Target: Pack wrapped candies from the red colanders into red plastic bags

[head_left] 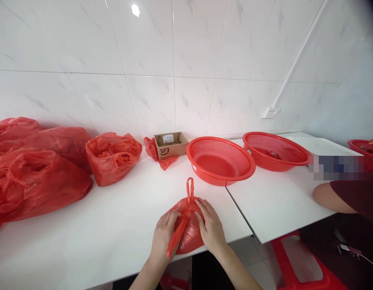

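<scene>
A small red plastic bag (190, 235), filled and knotted at the top, sits at the near edge of the white table (120, 225). One handle loop stands upright; another strip hangs toward me. My left hand (164, 233) presses against the bag's left side, fingers curled at the knot. My right hand (209, 229) cups the bag's right side, fingers wrapped over its top.
Several bulging red bags (38, 169) crowd the table's left; another open one (112, 157) stands further in. A small cardboard box (170, 145) stands by the tiled wall. Two red colander basins (220, 161) (275, 151) sit to the right. Another person's arm (331, 198) rests on the right table.
</scene>
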